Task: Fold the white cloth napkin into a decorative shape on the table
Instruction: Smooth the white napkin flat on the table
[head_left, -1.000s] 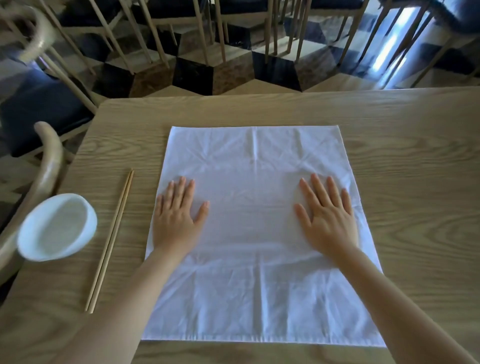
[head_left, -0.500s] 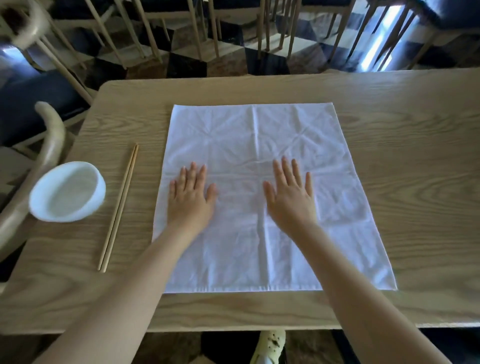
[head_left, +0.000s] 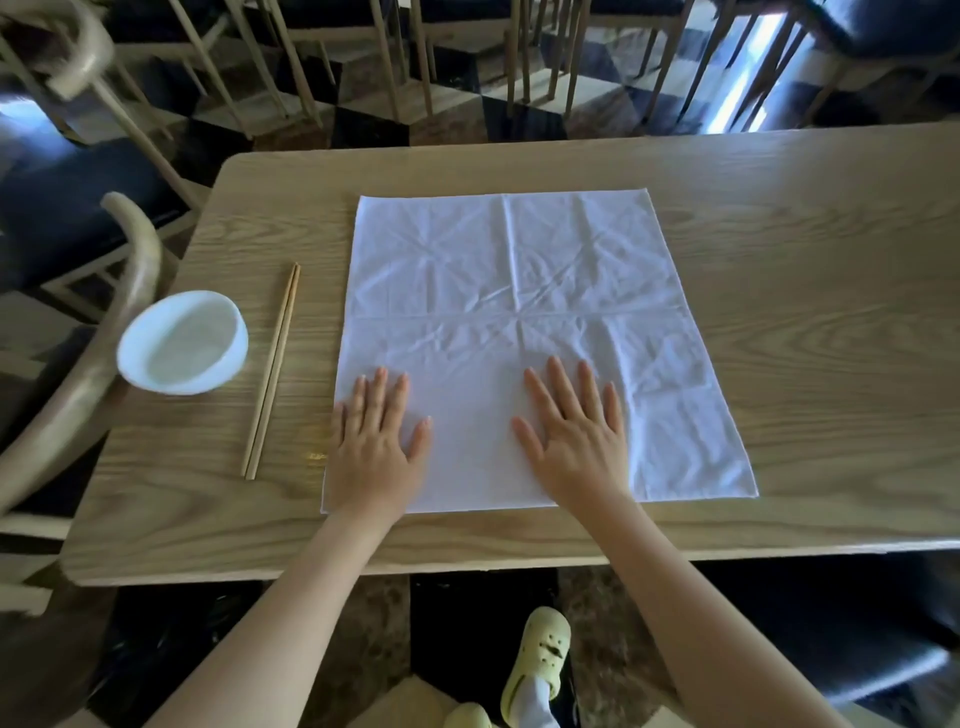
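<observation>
The white cloth napkin (head_left: 519, 291) lies spread flat and unfolded on the wooden table (head_left: 805, 312), creased with old fold lines. My left hand (head_left: 371, 447) rests palm down on the napkin's near left corner, fingers spread. My right hand (head_left: 576, 436) presses flat on the near middle of the cloth, fingers apart. Neither hand grips anything.
A white bowl (head_left: 182, 343) sits at the table's left edge, with a pair of wooden chopsticks (head_left: 272, 371) between it and the napkin. A curved wooden chair back (head_left: 98, 364) stands left of the table. More chairs (head_left: 363, 62) line the far side.
Both hands have slid toward me along the napkin to its near edge, and the view has pulled back, showing the table's front edge and my feet.
</observation>
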